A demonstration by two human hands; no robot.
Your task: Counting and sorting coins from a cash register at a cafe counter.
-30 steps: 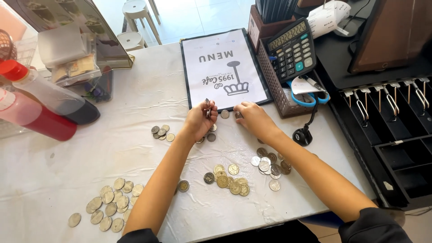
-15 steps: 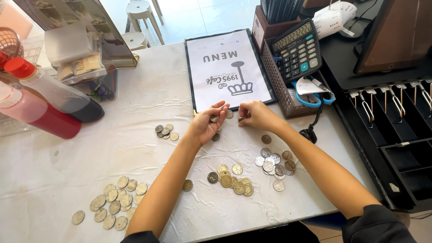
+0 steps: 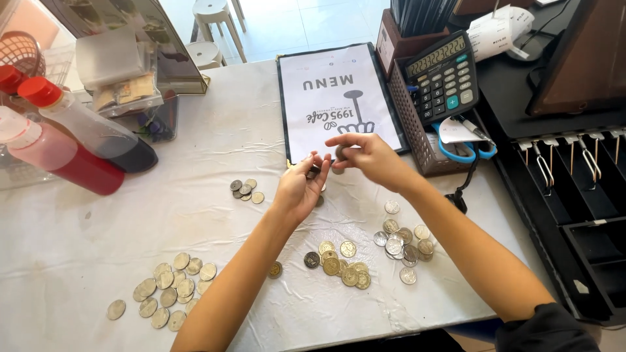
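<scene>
1. While both hands meet above the white-covered counter [image 3: 130, 215], the left hand [image 3: 301, 189] cups a few round silver coins [image 3: 315, 172], fingers curled to keep them gathered.
2. Its partner, the right hand [image 3: 366, 156], pinches one coin [image 3: 340, 152] at the fingertips, just beside the left.
3. Sorted coin piles lie apart: silver [image 3: 168, 287], gold-toned [image 3: 342, 264], mixed [image 3: 403, 242].
4. A laminated white menu sheet [image 3: 332, 98] lies just beyond.

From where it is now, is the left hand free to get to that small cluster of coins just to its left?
Probably yes. The left hand is raised beside the small cluster of coins, with only bare table cover between them. It does seem to pinch coins at its fingertips, which might hinder picking up more.
</scene>
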